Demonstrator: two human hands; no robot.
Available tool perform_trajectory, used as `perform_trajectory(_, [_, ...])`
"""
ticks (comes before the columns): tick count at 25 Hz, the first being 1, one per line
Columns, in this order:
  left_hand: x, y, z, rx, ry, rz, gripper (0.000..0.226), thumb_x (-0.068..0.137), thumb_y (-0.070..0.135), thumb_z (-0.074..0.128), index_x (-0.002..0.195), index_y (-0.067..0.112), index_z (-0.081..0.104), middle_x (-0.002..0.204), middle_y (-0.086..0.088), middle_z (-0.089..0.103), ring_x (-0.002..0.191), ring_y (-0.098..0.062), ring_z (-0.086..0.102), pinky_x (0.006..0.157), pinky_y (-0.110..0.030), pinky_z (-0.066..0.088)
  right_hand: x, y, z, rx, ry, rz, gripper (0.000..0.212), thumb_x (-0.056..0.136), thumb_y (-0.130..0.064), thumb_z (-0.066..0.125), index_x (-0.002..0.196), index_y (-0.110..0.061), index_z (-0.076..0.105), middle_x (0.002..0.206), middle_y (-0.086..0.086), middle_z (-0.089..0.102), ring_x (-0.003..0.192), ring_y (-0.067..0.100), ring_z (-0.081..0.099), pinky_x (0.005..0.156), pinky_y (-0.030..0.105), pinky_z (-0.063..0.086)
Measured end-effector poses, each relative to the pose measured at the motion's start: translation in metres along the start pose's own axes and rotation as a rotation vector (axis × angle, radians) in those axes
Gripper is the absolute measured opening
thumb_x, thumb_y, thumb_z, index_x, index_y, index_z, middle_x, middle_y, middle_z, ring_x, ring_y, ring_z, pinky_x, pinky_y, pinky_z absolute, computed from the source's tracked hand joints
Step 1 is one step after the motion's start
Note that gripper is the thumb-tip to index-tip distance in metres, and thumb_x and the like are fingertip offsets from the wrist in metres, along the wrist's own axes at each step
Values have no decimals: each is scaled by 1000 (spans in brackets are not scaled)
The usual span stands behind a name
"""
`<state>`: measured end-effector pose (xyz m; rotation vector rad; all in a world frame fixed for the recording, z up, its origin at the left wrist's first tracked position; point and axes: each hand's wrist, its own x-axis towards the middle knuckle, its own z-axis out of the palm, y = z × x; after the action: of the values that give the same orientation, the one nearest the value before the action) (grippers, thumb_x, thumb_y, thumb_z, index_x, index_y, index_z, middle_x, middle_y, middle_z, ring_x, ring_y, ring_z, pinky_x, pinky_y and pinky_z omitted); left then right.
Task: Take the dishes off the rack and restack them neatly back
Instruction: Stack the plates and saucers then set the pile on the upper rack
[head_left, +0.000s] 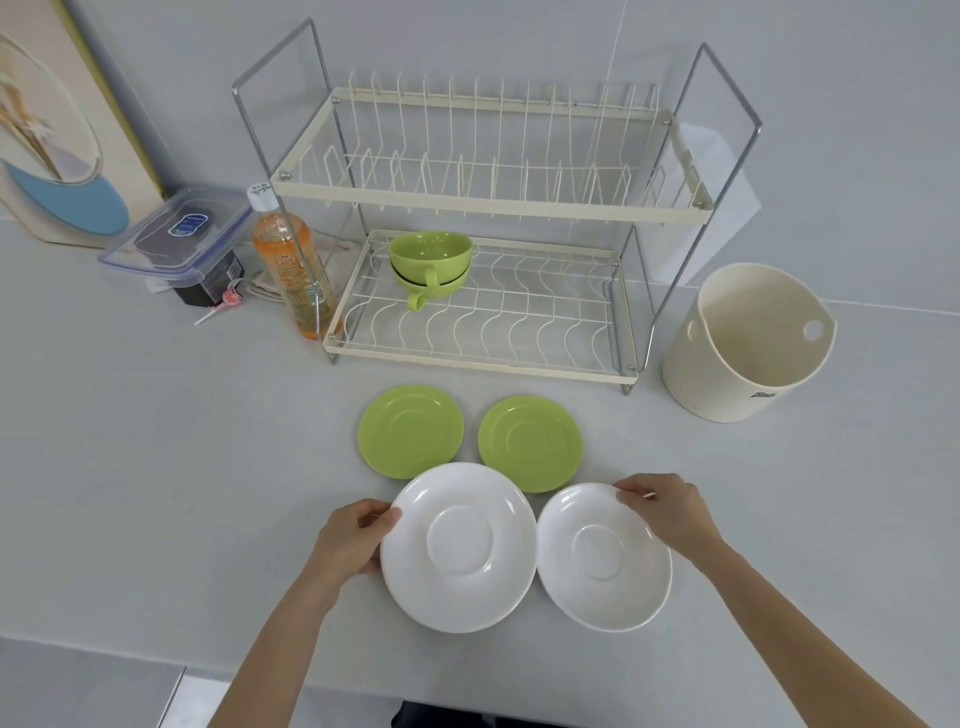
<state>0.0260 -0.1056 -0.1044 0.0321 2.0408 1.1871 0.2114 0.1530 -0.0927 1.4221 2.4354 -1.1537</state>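
At the lower centre of the frame, the left hand (353, 535) has its grip closed on the left rim of the larger white saucer (460, 548), thumb on top. The right hand (662, 506) pinches the far rim of the smaller white saucer (602, 558) just beside it. Both saucers are on the counter (156, 467), below two green saucers (410, 431). Two stacked green cups (430, 262) sit on the rack's (483, 202) lower shelf.
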Motion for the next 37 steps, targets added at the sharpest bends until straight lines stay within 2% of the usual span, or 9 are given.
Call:
perform_trajectory(7, [-1, 0, -1, -25, -15, -3, 10, 88, 16, 55, 94, 10, 61, 85, -3, 63, 78, -21, 61, 58, -23, 51, -1, -11, -31, 78, -4, -40, 16, 84, -20, 62, 94, -18, 74, 92, 1, 70, 89, 17, 57, 83, 25, 41])
perform_trajectory(11, [1, 0, -2, -21, -18, -1, 11, 87, 17, 56, 94, 10, 62, 86, -4, 64, 76, -19, 62, 57, -21, 52, 0, -30, -26, 293, -75, -14, 12, 83, -14, 63, 90, -17, 72, 75, -1, 64, 73, 15, 54, 67, 20, 44])
perform_trajectory(19, [-2, 0, -4, -48, -17, -21, 14, 86, 20, 58, 97, 13, 64, 86, -1, 65, 71, -12, 62, 52, -19, 52, -3, -63, 48, 536, -172, 99, 24, 82, -10, 63, 104, -3, 69, 89, 11, 66, 81, 22, 61, 72, 28, 56])
perform_trajectory(21, [-3, 0, -6, -57, -15, -21, 13, 87, 21, 58, 95, 14, 64, 85, 0, 65, 71, -11, 63, 51, -19, 53, -6, -66, 54, 455, -85, 53, 22, 82, -13, 62, 102, -7, 71, 88, 7, 67, 81, 20, 61, 80, 31, 55])
perform_trajectory(24, [-5, 1, -7, -73, -43, -18, 13, 88, 26, 55, 89, 18, 65, 87, -2, 67, 75, -14, 64, 55, -21, 54, -12, -70, 57, 212, 60, -102, 22, 84, -17, 59, 101, -11, 72, 89, 6, 71, 81, 15, 58, 73, 16, 41])
perform_trajectory(27, [-7, 4, -7, -71, -66, -16, 12, 88, 29, 55, 82, 23, 64, 85, 1, 68, 75, -13, 65, 50, -17, 52, -16, -71, 63, 108, 110, -232, 21, 83, -17, 61, 98, -9, 74, 96, 10, 73, 88, 21, 65, 74, 18, 41])
perform_trajectory(30, [-8, 6, -7, -63, -74, -7, 13, 87, 31, 55, 86, 22, 64, 85, 1, 68, 75, -12, 65, 53, -19, 52, -12, -69, 76, 85, 116, -282, 19, 82, -16, 64, 95, -8, 74, 95, 12, 65, 84, 25, 63, 73, 15, 40])
perform_trajectory(34, [-7, 4, -9, -69, -85, -9, 15, 86, 32, 57, 92, 21, 65, 91, 0, 70, 80, -14, 66, 58, -22, 53, -8, -67, 78, 84, 73, -302, 21, 83, -19, 64, 99, -8, 73, 88, 1, 54, 74, 16, 54, 69, 8, 34])
perform_trajectory(37, [-5, 2, -10, -73, -112, -13, 13, 86, 29, 58, 92, 21, 66, 94, 0, 70, 83, -14, 67, 61, -22, 54, 3, -64, 61, 142, 169, -249, 30, 86, -24, 60, 110, -8, 66, 101, 10, 56, 84, 20, 59, 82, 19, 41])
